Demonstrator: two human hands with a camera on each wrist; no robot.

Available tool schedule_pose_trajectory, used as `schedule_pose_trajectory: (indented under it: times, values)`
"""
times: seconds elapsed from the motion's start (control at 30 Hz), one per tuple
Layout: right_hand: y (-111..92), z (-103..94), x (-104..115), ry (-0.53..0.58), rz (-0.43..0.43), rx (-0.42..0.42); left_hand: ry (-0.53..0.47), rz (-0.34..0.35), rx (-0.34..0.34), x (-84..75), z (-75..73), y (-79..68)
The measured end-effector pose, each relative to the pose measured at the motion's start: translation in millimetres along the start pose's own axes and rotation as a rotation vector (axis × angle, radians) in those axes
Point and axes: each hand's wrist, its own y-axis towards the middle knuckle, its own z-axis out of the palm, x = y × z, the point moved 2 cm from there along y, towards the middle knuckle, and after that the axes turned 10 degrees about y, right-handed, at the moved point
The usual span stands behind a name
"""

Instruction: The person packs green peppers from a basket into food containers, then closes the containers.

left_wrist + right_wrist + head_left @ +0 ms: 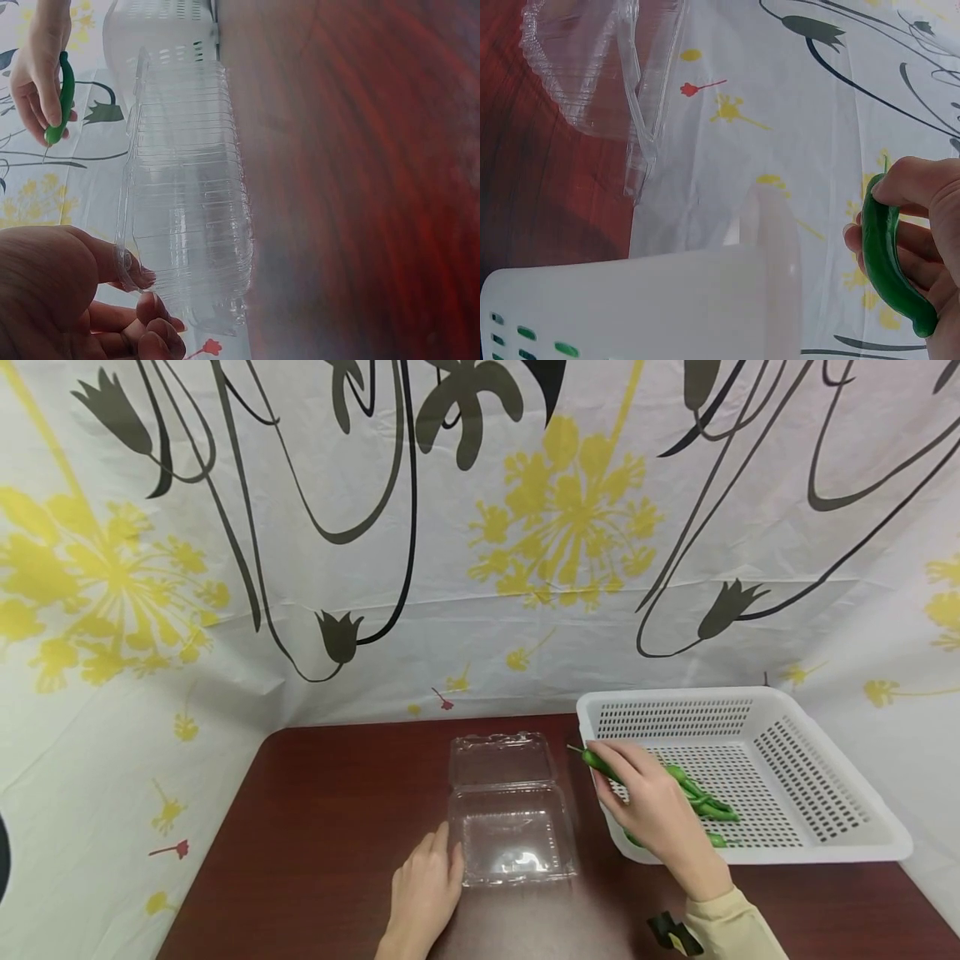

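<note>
My right hand [654, 806] pinches a green chili pepper [889, 259] between thumb and fingers, above the left side of a white plastic basket [832, 760]. The pepper's stem points left in the head view. More green peppers [708, 802] lie in the basket, partly hidden by this hand. A clear plastic clamshell box [513, 839] lies with its lid [502, 762] folded back, left of the basket. My left hand [427, 881] holds the box's near left edge, thumb and fingers at the rim [126, 255] in the left wrist view.
All of this stands on a dark red-brown table [337, 810]. A patterned white cloth [420, 568] hangs behind and at the sides. Near the right sleeve [731, 927] is a small black object [672, 933], its kind unclear.
</note>
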Motion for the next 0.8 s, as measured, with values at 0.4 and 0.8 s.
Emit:
schedule_pose_trajectory:
  times: [0.4,0.8]
  values:
    - [-1,7.3,4,0.016,-0.037,-0.009,-0.002,0.005,-0.006,-0.4,-0.2,0.6]
    - [-3,16.7,11,0.061,-0.006,0.02,-0.002,0.007,-0.011,-1.0,-0.3,-0.5]
